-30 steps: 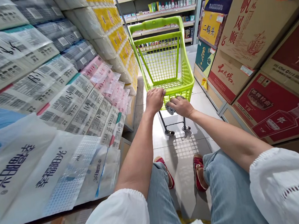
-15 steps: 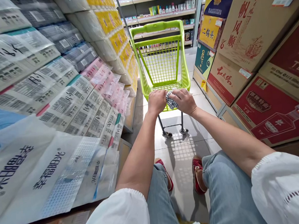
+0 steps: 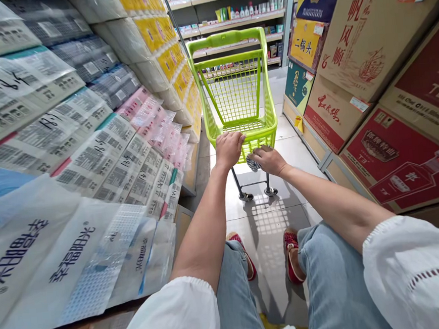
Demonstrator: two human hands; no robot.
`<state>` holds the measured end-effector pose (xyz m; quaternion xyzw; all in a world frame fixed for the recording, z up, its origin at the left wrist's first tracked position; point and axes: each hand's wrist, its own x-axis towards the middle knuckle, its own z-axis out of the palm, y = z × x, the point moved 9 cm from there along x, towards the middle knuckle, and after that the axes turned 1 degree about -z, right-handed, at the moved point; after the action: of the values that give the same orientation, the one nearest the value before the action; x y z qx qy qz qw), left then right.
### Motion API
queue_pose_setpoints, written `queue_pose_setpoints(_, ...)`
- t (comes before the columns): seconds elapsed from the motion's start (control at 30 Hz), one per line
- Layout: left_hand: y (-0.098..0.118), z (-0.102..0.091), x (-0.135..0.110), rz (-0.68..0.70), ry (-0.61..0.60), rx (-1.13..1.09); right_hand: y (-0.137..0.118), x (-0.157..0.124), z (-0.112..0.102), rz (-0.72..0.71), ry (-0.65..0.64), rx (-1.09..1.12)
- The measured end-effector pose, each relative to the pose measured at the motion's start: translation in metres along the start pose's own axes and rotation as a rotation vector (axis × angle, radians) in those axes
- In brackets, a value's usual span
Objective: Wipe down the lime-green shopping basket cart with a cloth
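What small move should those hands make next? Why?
Perhaps the right hand should slide the striped cloth across the near end of the green cart: the cloth is bunched in that hand beside it, while the left hand, curled over that end, could steady it.

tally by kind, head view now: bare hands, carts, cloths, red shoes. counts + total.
Bare hands: 2 (left hand at the cart's near edge, right hand with the cloth)
Green shopping cart: 1
Gray-and-white cloth: 1
Red shoes: 2
Total: 6
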<state>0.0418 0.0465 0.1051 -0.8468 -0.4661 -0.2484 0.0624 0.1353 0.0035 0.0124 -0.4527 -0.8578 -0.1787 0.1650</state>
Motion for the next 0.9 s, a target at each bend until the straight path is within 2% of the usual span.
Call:
queue_pose_setpoints(0.2, -0.002, -0.002, -0.001, -0.012, -0.003, -0.004, 0.017, 0.025, -0.067, 0.088, 0.232, 0.03)
queue_pose_setpoints(0.3, -0.003, -0.004, -0.001, -0.017, -0.013, -0.004, 0.019, 0.029, -0.083, 0.099, 0.295, 0.036)
queue_pose_setpoints(0.4, -0.003, -0.004, -0.002, -0.019, -0.012, -0.013, 0.018, 0.028, -0.072, 0.111, 0.28, 0.027)
queue_pose_setpoints(0.63, -0.007, -0.001, 0.001, -0.006, 0.001, -0.023, -0.003, 0.009, 0.001, 0.036, 0.058, 0.008)
queue_pose_setpoints(0.73, -0.009, 0.0, 0.002, -0.001, -0.006, -0.014, -0.009, -0.003, 0.025, -0.013, -0.065, 0.01)
queue_pose_setpoints(0.8, -0.01, 0.0, 0.001, 0.0, -0.004, -0.011, -0.008, -0.006, 0.028, -0.024, -0.098, 0.011)
queue_pose_setpoints(0.9, -0.012, -0.002, 0.0, -0.002, 0.004, -0.014, 0.0, 0.002, 0.008, -0.01, -0.03, 0.019)
